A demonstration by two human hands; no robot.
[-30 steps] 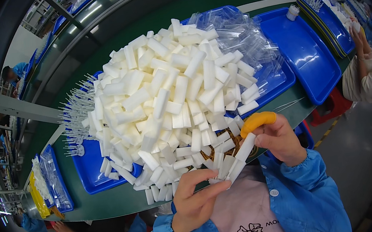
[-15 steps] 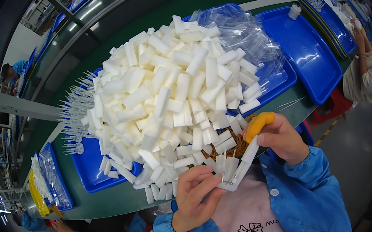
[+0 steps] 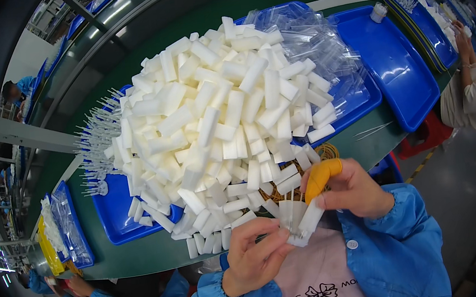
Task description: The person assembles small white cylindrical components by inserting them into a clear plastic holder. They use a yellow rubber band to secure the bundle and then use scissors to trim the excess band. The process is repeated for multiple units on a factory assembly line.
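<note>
1. A factory line: a green counter (image 3: 144,256) carries blue trays (image 3: 393,66), with white foam sticks (image 3: 217,121) heaped at 12 o'clock.
2. At 6 o'clock, the left hand (image 3: 256,258) and right hand (image 3: 351,188) pinch one foam stick (image 3: 308,220), apparently with a clear sleeve (image 3: 290,216).
3. The right index finger wears an orange finger cot (image 3: 320,177).
4. The stick looks light and soft; gripping its ends seems best.

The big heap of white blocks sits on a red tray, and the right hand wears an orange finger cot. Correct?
Not quite: the head view shows the tray under the white blocks is blue, not red. The right hand does wear an orange finger cot.
</note>
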